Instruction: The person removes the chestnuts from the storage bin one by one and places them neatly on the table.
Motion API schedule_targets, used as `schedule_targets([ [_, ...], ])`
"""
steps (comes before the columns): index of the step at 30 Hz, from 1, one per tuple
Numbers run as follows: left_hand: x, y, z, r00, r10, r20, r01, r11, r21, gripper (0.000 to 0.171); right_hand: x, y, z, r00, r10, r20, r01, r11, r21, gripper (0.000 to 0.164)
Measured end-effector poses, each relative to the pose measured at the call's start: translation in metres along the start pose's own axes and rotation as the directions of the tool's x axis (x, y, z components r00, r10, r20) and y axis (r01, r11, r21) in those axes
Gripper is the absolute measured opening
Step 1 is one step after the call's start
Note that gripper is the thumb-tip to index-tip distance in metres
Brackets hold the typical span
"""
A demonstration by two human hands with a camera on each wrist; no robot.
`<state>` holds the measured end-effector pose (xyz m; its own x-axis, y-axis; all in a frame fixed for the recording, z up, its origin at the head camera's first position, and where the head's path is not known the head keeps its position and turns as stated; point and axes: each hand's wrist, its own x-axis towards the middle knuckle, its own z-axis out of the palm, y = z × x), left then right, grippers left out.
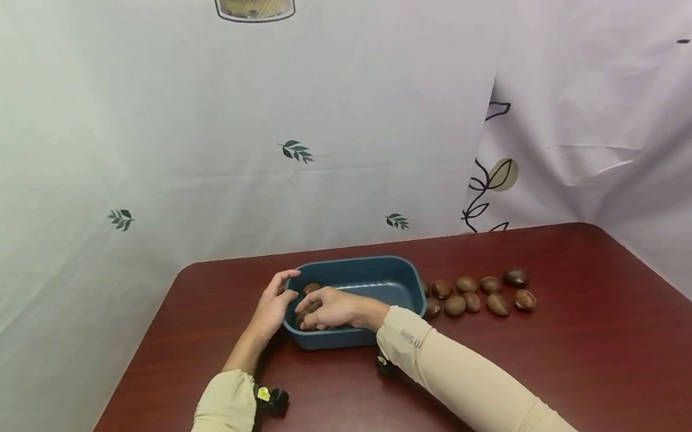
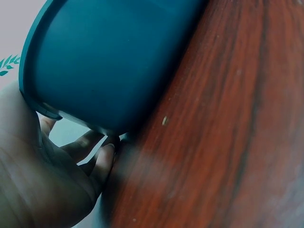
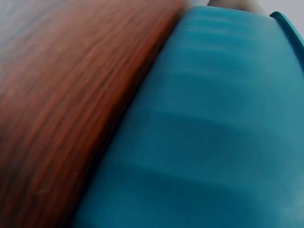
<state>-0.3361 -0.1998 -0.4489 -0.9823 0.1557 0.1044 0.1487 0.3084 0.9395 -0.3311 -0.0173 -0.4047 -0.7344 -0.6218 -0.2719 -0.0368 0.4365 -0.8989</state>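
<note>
A blue rectangular bin [image 1: 365, 334] stands on the table. My left hand [image 1: 273, 304] holds its left end, thumb by the rim and the other fingers along the outside. In the left wrist view this hand [image 2: 52, 175] curves round the bin's end wall [image 2: 104, 66]. My right hand [image 1: 336, 308] reaches inside at the left end, its bent fingers around a brown, rounded, nut-like piece mostly hidden under them. Another brown piece [image 1: 311, 289] lies just behind these fingers. The right wrist view shows only the bin's long outer wall [image 3: 204, 123] in front of the working fingers.
Two loose rows of several brown nut-like pieces [image 1: 467, 284] lie right of the bin, the nearest ones partly behind its right end. The dark red wooden table [image 1: 584, 344] ends at a white patterned cloth [image 1: 373, 128] behind.
</note>
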Motion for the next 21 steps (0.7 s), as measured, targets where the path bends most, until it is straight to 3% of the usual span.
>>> schedule_targets([
  [9,-0.001,0.007,-0.003,1.000,-0.007,0.005,0.007,1.000,-0.024,0.043,-0.001,-0.001,0.001,0.999,-0.049,0.012,0.051,0.991,-0.124,0.033],
  [12,-0.008,0.021,-0.004,1.000,-0.019,0.025,0.020,1.000,-0.021,0.043,-0.002,-0.002,0.001,0.999,-0.044,0.014,0.046,0.986,-0.163,0.037],
  [14,-0.011,0.026,-0.004,0.999,-0.031,0.036,0.032,0.999,-0.028,0.043,-0.003,-0.002,0.001,0.999,-0.036,0.018,0.038,0.988,-0.151,0.043],
  [17,-0.009,0.022,-0.003,0.999,-0.027,0.039,0.028,0.999,-0.035,0.043,-0.005,-0.001,0.000,1.000,-0.025,0.011,0.026,0.991,-0.130,0.049],
  [21,-0.009,0.022,-0.003,0.999,-0.027,0.039,0.029,0.998,-0.057,0.042,-0.010,0.002,-0.006,1.000,-0.021,0.012,0.023,0.991,-0.134,0.036],
])
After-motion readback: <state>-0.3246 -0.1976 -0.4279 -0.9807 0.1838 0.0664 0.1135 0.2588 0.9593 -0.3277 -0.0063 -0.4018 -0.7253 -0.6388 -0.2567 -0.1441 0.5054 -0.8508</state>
